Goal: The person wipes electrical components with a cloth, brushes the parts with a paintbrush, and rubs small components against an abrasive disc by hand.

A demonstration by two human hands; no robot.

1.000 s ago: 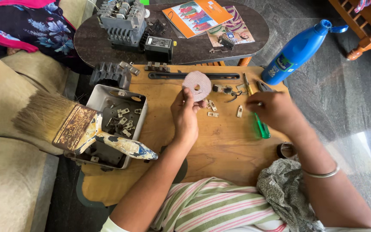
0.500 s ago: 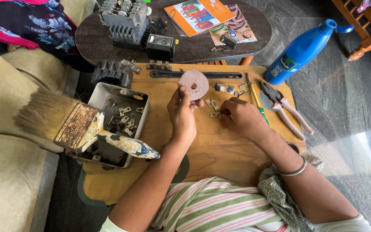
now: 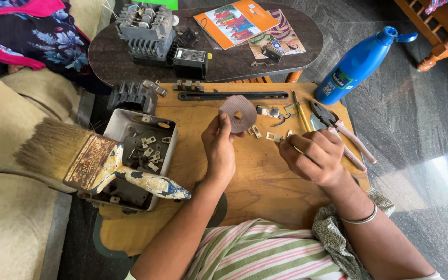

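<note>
The brown disc point(image 3: 238, 112), thin, round and holed at its centre, stands pinched at its lower edge between the thumb and fingertips of my left hand point(image 3: 220, 147), just above the wooden board point(image 3: 255, 181); I judge it light, stiff and perhaps brittle, so the rim is the place to grip it, not the flat face. My right hand point(image 3: 313, 155) is curled tight, its fingers closed on something small that I cannot make out, beside small metal clips point(image 3: 273, 137) lying loose on the board. To my left a worn paintbrush point(image 3: 105, 163) rests across a grey metal box point(image 3: 120, 127) of small parts. Farther out lie pliers point(image 3: 338, 127) with pale pink handles, a yellow-handled screwdriver point(image 3: 302, 115) and a long dark metal bar point(image 3: 233, 95). A blue plastic bottle point(image 3: 361, 62) with a printed label low on its side lies tilted on the stone floor at right. Beyond, on a dark oval table point(image 3: 234, 65), sit a grey electrical unit point(image 3: 146, 28), a small black box point(image 3: 190, 56) with a pale label on top, and an orange booklet point(image 3: 234, 22) with colourful figures.
</note>
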